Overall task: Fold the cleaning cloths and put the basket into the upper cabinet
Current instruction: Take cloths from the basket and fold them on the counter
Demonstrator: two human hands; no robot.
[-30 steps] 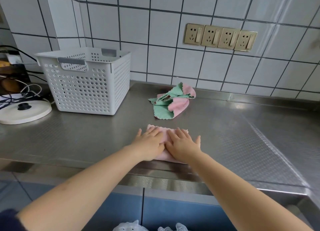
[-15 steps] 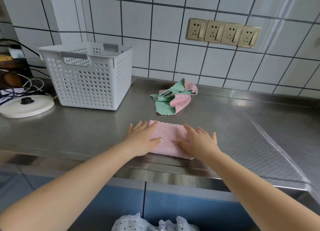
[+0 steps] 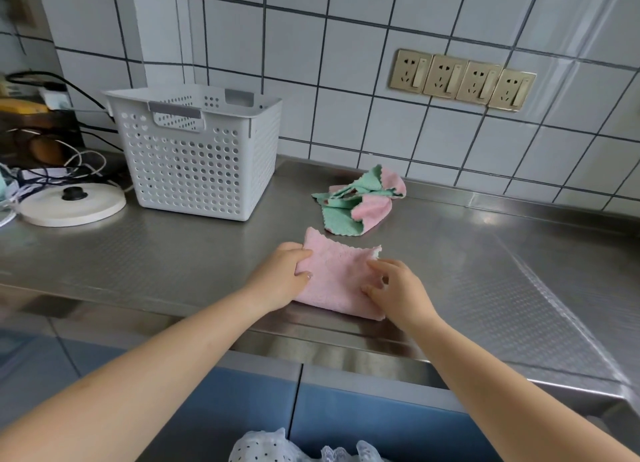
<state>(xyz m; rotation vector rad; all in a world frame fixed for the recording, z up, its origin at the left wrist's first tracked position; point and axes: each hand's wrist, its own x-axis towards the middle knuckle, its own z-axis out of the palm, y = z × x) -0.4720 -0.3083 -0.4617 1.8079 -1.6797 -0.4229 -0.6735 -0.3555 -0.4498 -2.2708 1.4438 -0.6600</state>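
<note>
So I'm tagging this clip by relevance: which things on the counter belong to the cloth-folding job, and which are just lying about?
Part of the job:
- pink cloth, gripped by the left hand and right hand
- crumpled green and pink cloths
- white basket

Just lying about:
- round white lid
- tangled cables
- wall sockets

Folded pink cloth (image 3: 337,278) flat at counter edge — crumpled cloths (image 3: 358,203) behind, white basket (image 3: 194,163) left.
</note>
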